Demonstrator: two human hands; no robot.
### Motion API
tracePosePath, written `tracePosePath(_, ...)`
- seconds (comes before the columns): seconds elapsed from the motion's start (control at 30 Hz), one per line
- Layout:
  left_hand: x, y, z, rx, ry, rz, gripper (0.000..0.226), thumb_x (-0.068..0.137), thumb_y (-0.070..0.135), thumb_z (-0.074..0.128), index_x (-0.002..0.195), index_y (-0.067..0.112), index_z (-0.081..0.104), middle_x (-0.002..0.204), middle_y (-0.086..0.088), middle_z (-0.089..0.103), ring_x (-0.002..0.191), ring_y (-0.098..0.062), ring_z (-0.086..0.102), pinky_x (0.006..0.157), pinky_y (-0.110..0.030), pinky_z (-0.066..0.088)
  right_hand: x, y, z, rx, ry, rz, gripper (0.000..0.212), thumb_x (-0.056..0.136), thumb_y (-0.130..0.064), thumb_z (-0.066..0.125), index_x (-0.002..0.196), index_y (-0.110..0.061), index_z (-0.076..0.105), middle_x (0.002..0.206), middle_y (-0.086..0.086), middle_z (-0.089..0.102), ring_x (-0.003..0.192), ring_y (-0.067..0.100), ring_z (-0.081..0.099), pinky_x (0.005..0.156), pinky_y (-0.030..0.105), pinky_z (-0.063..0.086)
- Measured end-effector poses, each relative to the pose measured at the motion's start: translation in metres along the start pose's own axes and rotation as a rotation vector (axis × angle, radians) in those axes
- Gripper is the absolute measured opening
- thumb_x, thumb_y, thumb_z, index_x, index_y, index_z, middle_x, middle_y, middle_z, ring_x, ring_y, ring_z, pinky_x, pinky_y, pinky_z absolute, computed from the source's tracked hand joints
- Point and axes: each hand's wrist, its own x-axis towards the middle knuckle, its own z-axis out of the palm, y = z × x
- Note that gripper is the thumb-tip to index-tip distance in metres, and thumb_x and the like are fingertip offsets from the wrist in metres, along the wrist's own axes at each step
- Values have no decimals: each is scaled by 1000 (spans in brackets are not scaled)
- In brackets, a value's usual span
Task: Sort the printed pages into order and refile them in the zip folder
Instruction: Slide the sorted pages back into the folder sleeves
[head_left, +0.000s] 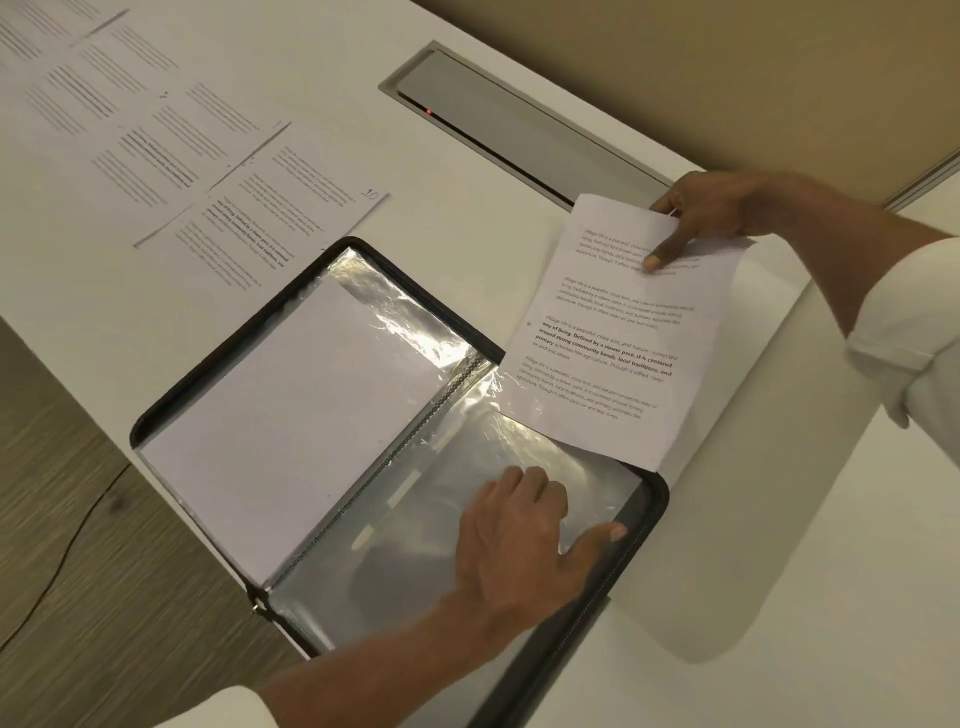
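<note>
The zip folder (661, 501) is laid open on the worktop (779, 623). Its clear sleeve (405, 545) is pressed by the left hand (519, 540), fingers loose. A printed page (608, 332) is pinched by the right hand (711, 218) over the folder's far corner. More pages (156, 130) are spread beyond the folder.

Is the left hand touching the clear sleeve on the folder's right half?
Touching. The head view shows the left hand resting on the clear sleeve, thumb flat against the plastic, no gap.

white rolled-up sleeves (904, 332), bare forearms
</note>
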Motion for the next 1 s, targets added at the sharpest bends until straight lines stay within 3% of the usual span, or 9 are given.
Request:
tracePosePath(0.13,9,-25,-1,23,-6,113,59,95,71,60,103,14,72,124,-6,66,118,-25,59,90,-43,55,10,5,6,-19,83,8,39,64,-36,99,98,-25,83,93,-2,81,83,22,77,80,42,65)
tracePosePath(0.2,13,-35,0,101,-68,122,69,96,75,53,121,12,68,149,-14,55,143,-32,46,110,-49,49,14,6,8,-9,119,3,41,63,-39,100,98,-26,83,93,-3,81,88,24,77,83,46,65)
tracePosePath(0.3,16,-44,3,175,-152,119,88,95,82,44,142,8,57,170,-20,26,160,-35,17,126,-50,31,17,4,12,5,109,-2,41,63,-41,100,98,-29,83,93,-6,81,90,25,77,84,46,65)
tracePosePath(0.4,15,-49,5,200,-191,125,103,92,85,44,156,4,44,175,-19,5,163,-34,2,127,-53,27,19,0,16,38,99,-20,43,63,-44,99,100,-30,83,98,-6,81,96,25,76,90,48,63)
tracePosePath(0.6,12,-53,5,179,-216,164,119,90,83,53,165,-1,16,174,-22,-5,162,-37,-3,127,-57,25,18,-1,19,80,81,-17,42,63,-43,99,100,-29,84,103,-2,80,105,27,74,94,50,60)
tracePosePath(0.83,11,-58,7,258,-295,163,118,91,90,36,166,2,11,174,-20,-10,162,-35,-7,127,-58,21,8,6,18,228,112,22,46,64,-38,98,103,-19,82,104,9,80,94,29,77,91,50,63)
tracePosePath(1.0,10,-58,7,276,-316,170,115,92,90,30,167,5,10,174,-18,-15,162,-33,-13,129,-58,15,-4,14,21,324,179,117,46,66,-30,99,104,-12,80,107,13,78,82,24,72,81,35,61)
